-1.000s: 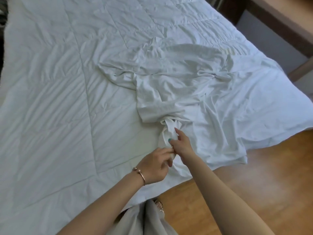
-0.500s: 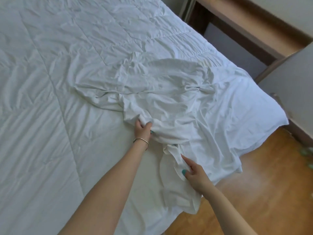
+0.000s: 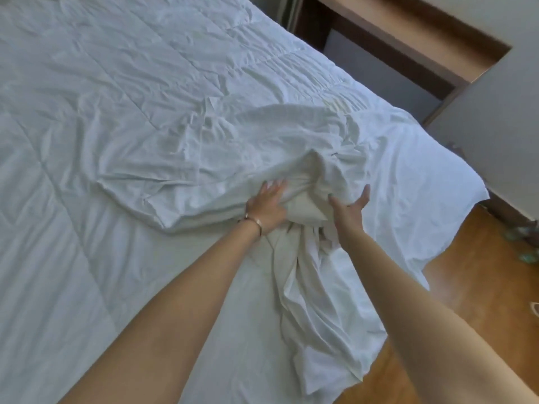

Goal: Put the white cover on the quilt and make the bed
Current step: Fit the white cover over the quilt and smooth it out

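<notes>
The white stitched quilt lies spread flat over the bed. The white cover sits crumpled on its right half, with a twisted tail trailing towards the bed's near edge. My left hand, with a bracelet at the wrist, presses flat on a bunched fold of the cover, fingers spread. My right hand reaches in beside the same fold with fingers straight and thumb on the cloth, a hand's width to the right.
Wooden floor runs along the bed's right side. A wooden ledge and a white wall panel stand at the far right. Small greenish items lie on the floor by the wall.
Both hands have let go of the cover's twisted end and moved forward onto the bunched fold. The fold has been pushed up into a hump. The view has shifted to the right.
</notes>
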`<action>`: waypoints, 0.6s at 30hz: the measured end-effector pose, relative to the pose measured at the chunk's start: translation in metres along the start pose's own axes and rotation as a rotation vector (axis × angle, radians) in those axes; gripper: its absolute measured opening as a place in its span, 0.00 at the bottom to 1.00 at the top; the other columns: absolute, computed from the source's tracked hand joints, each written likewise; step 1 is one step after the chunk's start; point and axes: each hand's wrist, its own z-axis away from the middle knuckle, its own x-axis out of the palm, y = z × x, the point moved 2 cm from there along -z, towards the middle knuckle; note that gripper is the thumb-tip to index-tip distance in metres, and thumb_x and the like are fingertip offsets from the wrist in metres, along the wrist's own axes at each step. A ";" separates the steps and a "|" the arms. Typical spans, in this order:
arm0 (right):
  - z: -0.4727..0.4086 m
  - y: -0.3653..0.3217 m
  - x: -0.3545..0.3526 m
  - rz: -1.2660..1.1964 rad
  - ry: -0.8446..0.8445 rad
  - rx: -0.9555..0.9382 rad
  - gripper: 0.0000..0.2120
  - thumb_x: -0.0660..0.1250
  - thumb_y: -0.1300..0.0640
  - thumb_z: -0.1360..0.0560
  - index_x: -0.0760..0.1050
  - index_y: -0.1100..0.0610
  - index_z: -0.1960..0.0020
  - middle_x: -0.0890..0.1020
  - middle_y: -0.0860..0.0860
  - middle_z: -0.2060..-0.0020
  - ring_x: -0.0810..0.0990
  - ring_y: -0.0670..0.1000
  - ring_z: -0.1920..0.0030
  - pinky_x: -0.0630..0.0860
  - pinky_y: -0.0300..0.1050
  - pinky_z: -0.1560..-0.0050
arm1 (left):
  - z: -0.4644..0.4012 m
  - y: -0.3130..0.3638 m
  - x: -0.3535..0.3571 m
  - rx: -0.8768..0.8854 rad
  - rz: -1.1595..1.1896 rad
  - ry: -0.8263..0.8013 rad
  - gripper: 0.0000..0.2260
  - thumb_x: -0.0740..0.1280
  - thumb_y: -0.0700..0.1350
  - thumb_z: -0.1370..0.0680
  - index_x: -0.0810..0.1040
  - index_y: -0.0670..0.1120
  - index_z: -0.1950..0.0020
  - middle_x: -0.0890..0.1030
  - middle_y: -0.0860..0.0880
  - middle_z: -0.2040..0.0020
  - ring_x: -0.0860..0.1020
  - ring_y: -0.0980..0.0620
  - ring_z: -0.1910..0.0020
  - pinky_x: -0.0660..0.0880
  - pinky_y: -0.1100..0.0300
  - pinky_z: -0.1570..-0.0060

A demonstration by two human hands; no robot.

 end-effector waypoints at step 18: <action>-0.043 0.099 -0.007 1.302 -0.224 -0.586 0.41 0.67 0.24 0.40 0.66 0.36 0.30 0.37 0.48 0.23 0.41 0.58 0.25 0.42 0.71 0.28 | 0.040 -0.032 0.129 -0.393 0.301 0.160 0.18 0.59 0.32 0.22 0.79 0.45 0.36 0.80 0.45 0.38 0.77 0.47 0.38 0.68 0.73 0.46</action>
